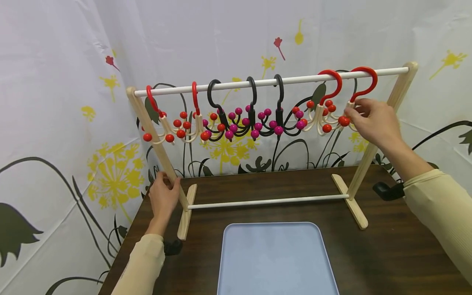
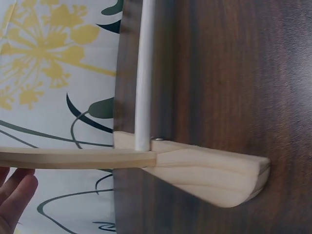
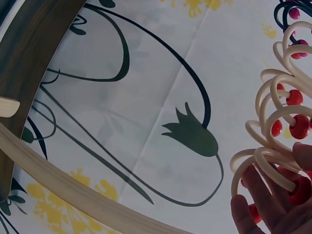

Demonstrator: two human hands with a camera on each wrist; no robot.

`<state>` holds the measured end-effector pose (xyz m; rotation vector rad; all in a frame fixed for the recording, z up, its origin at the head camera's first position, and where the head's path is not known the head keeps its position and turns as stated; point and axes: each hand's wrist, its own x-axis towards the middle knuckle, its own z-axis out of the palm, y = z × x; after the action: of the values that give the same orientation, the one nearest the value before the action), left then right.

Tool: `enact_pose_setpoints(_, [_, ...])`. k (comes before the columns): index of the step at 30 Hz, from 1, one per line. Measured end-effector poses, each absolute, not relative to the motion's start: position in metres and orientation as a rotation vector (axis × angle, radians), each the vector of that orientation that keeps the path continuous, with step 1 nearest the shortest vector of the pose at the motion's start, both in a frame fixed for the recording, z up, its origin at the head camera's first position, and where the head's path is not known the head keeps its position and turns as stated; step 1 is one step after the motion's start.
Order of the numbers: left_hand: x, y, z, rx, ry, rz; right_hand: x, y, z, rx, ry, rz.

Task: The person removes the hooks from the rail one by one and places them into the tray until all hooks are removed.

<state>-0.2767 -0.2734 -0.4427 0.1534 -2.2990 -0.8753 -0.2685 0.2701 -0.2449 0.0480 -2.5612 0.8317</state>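
Red-hooked hanger point(image 1: 374, 84) up near the right end of the wooden rack point(image 1: 298, 79), right hand point(image 1: 377, 123) pinching its neck, black hangers point(image 1: 281, 90) further left, left hand point(image 1: 164, 196) low by the left post point(image 1: 160, 152), honestly can't tell if it's gripping, bluish tray point(image 1: 273, 262) on the bench point(image 1: 400, 233)

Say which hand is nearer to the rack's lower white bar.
Left. The left hand is low beside the left post, near the bar's left end; the right hand is high above it, at the rightmost red-hooked hanger.
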Motion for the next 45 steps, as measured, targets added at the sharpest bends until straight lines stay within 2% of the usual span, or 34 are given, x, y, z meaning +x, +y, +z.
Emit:
enact_pose_setpoints(13, [-0.272, -0.271, -0.455, 0.273, -2.302, -0.784, -0.262, 0.268, -0.235, -0.030, -2.437, 0.795])
enact_pose_setpoints(28, [-0.280, -0.268, -0.457, 0.194, -2.300, -0.669, -0.247, 0.277, -0.218, -0.184, -2.325, 0.937])
enact_pose_setpoints(38, [-0.283, -0.267, -0.458, 0.205, -2.289, -0.661, -0.221, 0.276, -0.244, -0.257, -2.101, 1.097])
enact_pose_setpoints(45, [-0.284, -0.265, -0.458, 0.196, -2.272, -0.658, -0.180, 0.280, -0.308, -0.338, -2.101, 1.105])
